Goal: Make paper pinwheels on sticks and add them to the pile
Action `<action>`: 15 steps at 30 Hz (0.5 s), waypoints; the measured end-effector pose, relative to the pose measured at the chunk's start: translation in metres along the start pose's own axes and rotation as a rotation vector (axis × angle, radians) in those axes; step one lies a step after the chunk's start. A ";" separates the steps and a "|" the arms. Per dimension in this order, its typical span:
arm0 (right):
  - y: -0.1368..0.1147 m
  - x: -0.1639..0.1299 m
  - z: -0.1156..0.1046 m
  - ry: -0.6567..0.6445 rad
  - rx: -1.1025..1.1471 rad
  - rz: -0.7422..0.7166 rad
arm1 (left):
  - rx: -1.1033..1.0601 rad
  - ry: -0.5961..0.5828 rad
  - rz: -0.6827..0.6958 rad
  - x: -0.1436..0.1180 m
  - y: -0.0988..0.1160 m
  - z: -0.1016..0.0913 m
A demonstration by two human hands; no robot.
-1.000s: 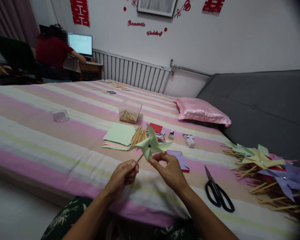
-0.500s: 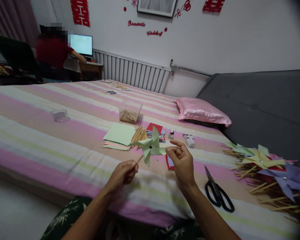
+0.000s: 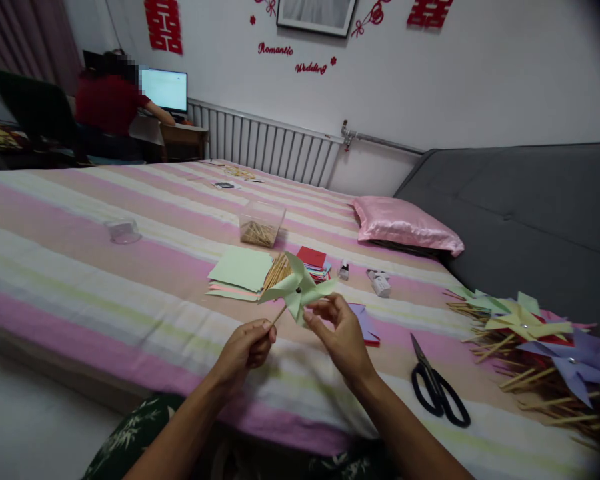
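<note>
Above the striped bed (image 3: 105,280), the left hand (image 3: 244,348) pinches the stick steadying a green pinwheel (image 3: 297,291), whose blade the right hand (image 3: 341,337) fingers lightly.

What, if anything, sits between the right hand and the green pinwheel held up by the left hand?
Nothing visible. The right hand has its fingertips at the blades of the green pinwheel, whose stick the left hand pinches. The scissors lie off to the right on the bed.
</note>
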State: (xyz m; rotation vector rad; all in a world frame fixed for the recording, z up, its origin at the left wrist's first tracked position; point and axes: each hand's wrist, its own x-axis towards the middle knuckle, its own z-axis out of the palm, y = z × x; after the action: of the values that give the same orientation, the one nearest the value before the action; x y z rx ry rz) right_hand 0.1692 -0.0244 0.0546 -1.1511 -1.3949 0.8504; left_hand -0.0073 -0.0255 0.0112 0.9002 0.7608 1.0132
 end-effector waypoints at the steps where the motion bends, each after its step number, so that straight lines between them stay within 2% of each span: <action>1: 0.000 0.002 -0.002 0.052 0.053 -0.016 | 0.013 0.004 -0.002 0.000 0.000 0.000; 5: -0.005 0.008 -0.015 0.258 0.205 -0.029 | 0.073 -0.008 -0.033 0.000 0.000 0.001; 8: -0.005 0.010 -0.021 0.342 0.195 -0.021 | 0.090 -0.023 -0.049 0.000 0.000 0.002; 11: -0.003 0.009 -0.019 0.291 0.126 0.013 | 0.057 -0.005 -0.037 0.000 -0.001 0.000; 15: 0.000 0.005 -0.010 0.117 0.053 0.048 | 0.000 0.013 -0.031 0.001 -0.002 -0.003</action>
State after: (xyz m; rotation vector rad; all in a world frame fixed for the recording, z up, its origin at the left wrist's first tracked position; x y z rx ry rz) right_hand 0.1795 -0.0209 0.0576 -1.1782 -1.2466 0.8355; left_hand -0.0088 -0.0243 0.0082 0.8800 0.7830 0.9924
